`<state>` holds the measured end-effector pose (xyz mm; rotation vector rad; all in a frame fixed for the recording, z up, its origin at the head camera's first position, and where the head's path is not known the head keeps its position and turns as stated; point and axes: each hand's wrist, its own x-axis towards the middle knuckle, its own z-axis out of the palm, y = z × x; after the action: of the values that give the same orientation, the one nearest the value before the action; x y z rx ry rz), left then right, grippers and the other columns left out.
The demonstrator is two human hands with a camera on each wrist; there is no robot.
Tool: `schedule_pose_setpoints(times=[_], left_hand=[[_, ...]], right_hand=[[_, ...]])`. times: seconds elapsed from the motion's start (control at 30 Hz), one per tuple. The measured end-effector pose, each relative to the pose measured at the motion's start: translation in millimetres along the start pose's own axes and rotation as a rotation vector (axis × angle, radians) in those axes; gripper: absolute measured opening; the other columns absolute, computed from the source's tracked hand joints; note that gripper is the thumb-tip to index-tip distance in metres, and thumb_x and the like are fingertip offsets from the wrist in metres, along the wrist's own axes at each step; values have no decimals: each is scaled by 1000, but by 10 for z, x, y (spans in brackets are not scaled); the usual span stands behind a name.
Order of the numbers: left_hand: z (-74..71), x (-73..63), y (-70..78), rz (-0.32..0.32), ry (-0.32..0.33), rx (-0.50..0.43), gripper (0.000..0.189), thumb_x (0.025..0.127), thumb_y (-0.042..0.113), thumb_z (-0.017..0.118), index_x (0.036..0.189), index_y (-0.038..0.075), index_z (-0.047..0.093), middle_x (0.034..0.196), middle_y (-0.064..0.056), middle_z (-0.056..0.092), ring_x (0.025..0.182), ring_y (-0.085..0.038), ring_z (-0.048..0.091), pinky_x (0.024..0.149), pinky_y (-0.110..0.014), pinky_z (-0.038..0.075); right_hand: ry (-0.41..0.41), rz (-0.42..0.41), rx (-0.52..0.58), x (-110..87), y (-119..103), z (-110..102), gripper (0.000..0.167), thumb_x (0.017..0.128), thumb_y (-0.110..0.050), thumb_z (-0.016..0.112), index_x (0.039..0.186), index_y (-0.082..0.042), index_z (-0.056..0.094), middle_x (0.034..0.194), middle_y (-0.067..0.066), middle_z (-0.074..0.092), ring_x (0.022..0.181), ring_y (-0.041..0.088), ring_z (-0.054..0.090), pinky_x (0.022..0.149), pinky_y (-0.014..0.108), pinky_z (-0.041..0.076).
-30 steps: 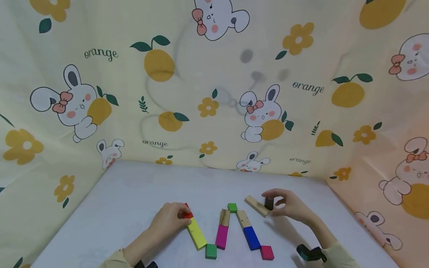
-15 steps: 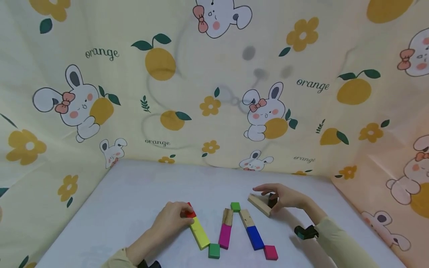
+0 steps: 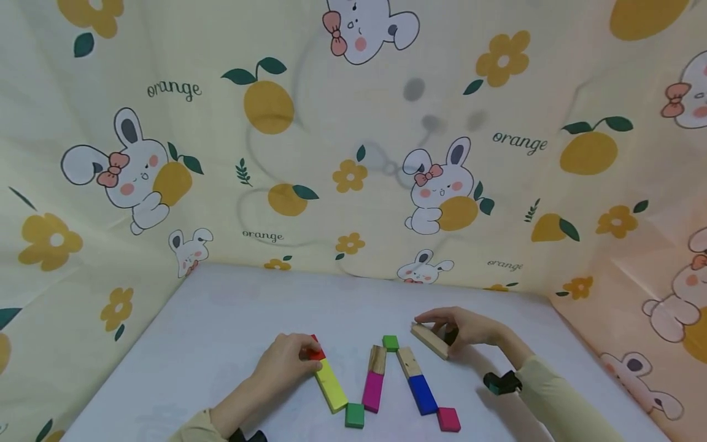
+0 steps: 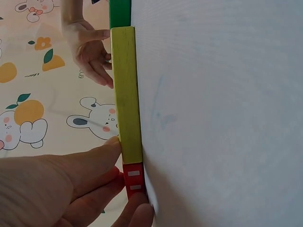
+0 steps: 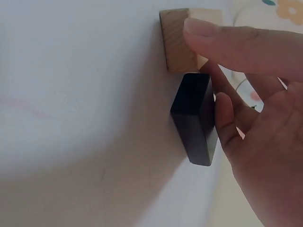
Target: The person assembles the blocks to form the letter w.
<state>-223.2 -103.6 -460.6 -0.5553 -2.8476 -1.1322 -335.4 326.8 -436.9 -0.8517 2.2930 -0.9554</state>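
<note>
In the head view, my left hand point(image 3: 284, 362) pinches the red block point(image 4: 134, 179) at the upper end of the yellow block point(image 3: 331, 387). Its thumb touches the side of these blocks near their joint. My right hand point(image 3: 472, 328) spans a plain wooden block point(image 3: 429, 341), with the thumb at its near end and the index finger at its far end. A black block point(image 5: 195, 120) lies under the right palm, beside the wooden block and against a curled finger. In the head view the hand mostly hides it.
From the yellow block a zigzag runs rightward: green block point(image 3: 355, 415), magenta block point(image 3: 373, 391), wooden block point(image 3: 378, 359), second green block point(image 3: 390, 342), another wooden block point(image 3: 409, 362), blue block point(image 3: 422, 395), pinkish-red block point(image 3: 448, 419). A patterned cloth point(image 3: 309, 153) surrounds the white table point(image 3: 248, 301).
My right hand has shifted from pinching the black block to spanning the plain wooden block beside it. The left hand stays at the red block. The head view has swung slightly.
</note>
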Motion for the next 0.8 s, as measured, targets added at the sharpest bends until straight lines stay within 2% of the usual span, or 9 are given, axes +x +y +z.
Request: schedule_pose_setpoints(times=[0.37, 0.8], left_hand=[[-11, 4, 11, -3, -8, 8, 20, 79, 18, 84, 97, 13, 76, 86, 9, 67, 76, -9, 56, 72, -34, 50], [-10, -13, 15, 8, -8, -5, 19, 79, 17, 83, 96, 11, 76, 85, 9, 68, 76, -8, 56, 71, -32, 49]], right_hand=[[10, 24, -5, -21, 36, 34, 89, 72, 6, 79, 149, -21, 44, 136, 6, 50, 115, 30, 49, 96, 55, 38], [109, 89, -55, -38, -36, 149, 83, 70, -10, 88, 143, -22, 50, 126, 7, 56, 108, 30, 50, 89, 52, 40]])
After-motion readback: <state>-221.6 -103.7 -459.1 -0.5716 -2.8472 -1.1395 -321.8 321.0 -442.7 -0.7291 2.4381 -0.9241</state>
